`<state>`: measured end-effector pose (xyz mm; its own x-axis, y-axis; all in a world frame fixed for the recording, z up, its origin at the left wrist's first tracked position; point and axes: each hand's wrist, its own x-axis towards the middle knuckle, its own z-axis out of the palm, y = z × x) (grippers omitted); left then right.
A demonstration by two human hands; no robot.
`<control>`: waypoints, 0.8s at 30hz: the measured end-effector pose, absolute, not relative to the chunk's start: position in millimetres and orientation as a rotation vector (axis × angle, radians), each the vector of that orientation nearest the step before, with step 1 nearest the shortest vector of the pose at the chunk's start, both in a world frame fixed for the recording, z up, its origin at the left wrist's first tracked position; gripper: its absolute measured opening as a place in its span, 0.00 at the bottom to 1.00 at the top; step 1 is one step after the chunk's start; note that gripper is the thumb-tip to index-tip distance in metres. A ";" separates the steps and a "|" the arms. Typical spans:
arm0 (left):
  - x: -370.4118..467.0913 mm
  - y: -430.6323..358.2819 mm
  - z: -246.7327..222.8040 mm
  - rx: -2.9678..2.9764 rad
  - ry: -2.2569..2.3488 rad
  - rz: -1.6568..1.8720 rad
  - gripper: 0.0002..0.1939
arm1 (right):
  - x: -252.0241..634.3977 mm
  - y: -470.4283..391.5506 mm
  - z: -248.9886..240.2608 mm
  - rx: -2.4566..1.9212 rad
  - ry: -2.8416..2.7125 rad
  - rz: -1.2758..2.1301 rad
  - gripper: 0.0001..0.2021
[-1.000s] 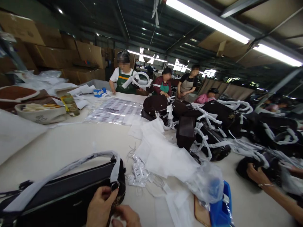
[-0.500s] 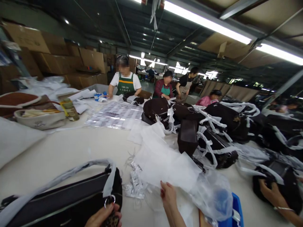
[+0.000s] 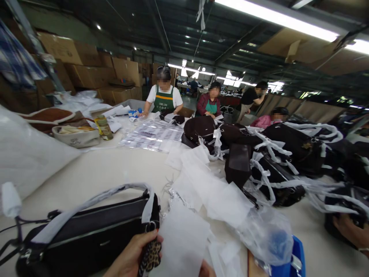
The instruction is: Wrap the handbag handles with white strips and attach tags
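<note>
A black handbag (image 3: 83,246) stands on the pale table in front of me, its handle (image 3: 109,190) wrapped in white tissue. At the bag's right end, my left hand (image 3: 129,254) closes around a leopard-print charm (image 3: 152,256) hanging near the handle ring. My right hand (image 3: 206,269), mostly cut off by the bottom edge, grips the lower right edge of a white paper sheet (image 3: 184,234). The sheet stands just beside the charm, in front of small silvery packets largely hidden behind it.
More white sheets (image 3: 227,200) lie beyond, beside a pile of dark wrapped bags (image 3: 201,129). A blue bin (image 3: 298,254) with clear plastic stands at right. Another person's hand (image 3: 353,231) works on a bag at far right. Several people stand across the table.
My right hand has taken a white sheet from the pile and brought it down toward the bag's right end. My left hand remains at the charm. The view has turned slightly left.
</note>
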<state>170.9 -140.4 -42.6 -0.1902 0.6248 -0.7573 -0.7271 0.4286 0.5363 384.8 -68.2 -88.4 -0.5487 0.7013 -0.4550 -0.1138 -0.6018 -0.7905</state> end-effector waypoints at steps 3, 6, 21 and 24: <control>171.1 -141.5 -43.7 -0.051 1.294 1.208 0.15 | 357.0 -61.7 -72.8 -1.052 -0.902 2.154 0.28; 172.3 -146.2 -42.4 -0.006 1.324 1.260 0.18 | 338.5 -52.2 -58.2 -1.063 -0.747 2.130 0.27; 194.4 -178.4 -49.8 -0.051 1.408 1.206 0.12 | 296.3 -74.3 -82.3 -0.787 -1.054 2.698 0.14; 194.7 -181.4 -52.5 -0.058 1.428 1.228 0.13 | 281.1 -75.5 -71.8 -0.811 -0.962 2.711 0.13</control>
<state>194.7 -181.4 -52.5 -0.3072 0.5894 -0.7471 -0.6507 0.4428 0.6169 281.1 -75.5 -71.8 -0.8420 0.3120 -0.4402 0.0354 -0.7822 -0.6221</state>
